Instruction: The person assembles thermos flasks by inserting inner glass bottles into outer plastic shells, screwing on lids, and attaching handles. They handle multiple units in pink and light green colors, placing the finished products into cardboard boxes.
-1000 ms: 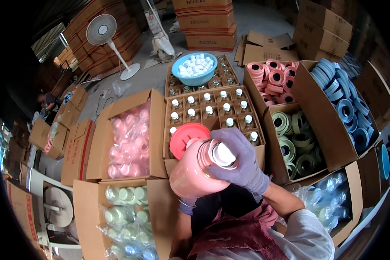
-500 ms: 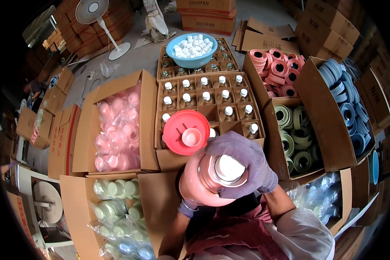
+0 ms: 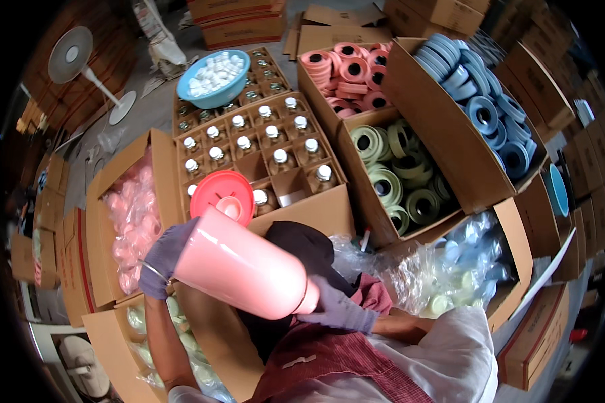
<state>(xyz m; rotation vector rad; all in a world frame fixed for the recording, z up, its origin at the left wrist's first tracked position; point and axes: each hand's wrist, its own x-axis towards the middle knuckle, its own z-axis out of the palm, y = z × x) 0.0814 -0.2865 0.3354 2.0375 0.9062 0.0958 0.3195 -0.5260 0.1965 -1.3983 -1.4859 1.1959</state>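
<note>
A glossy pink flask body (image 3: pixel 245 265) lies tilted between my two hands, its narrower neck toward the lower right. My gloved left hand (image 3: pixel 167 260) is closed around the upper-left end, and a thin wire shows against that glove. At the neck end, my gloved right hand (image 3: pixel 343 310) grips the flask, its fingers partly hidden behind it. Just beyond the flask, a red round dish (image 3: pixel 212 185) with a small pink cup (image 3: pixel 229 207) on it rests over the near-left part of a divided carton (image 3: pixel 316 211). White-capped glass bottles (image 3: pixel 279 158) stand in that carton.
Behind it, a blue basin (image 3: pixel 213 84) of white caps sits on another divided carton. To the right, open cartons hold pink rings (image 3: pixel 353 70), green rings (image 3: pixel 423 206) and blue rings (image 3: pixel 482 114). Bagged pink parts (image 3: pixel 133 218) fill a left carton; a fan (image 3: pixel 70 52) stands far left.
The flask has gone from opening upward to lying tilted, neck toward the right. My right hand has moved from its top to the neck; my left hand now shows. The view has turned right.
</note>
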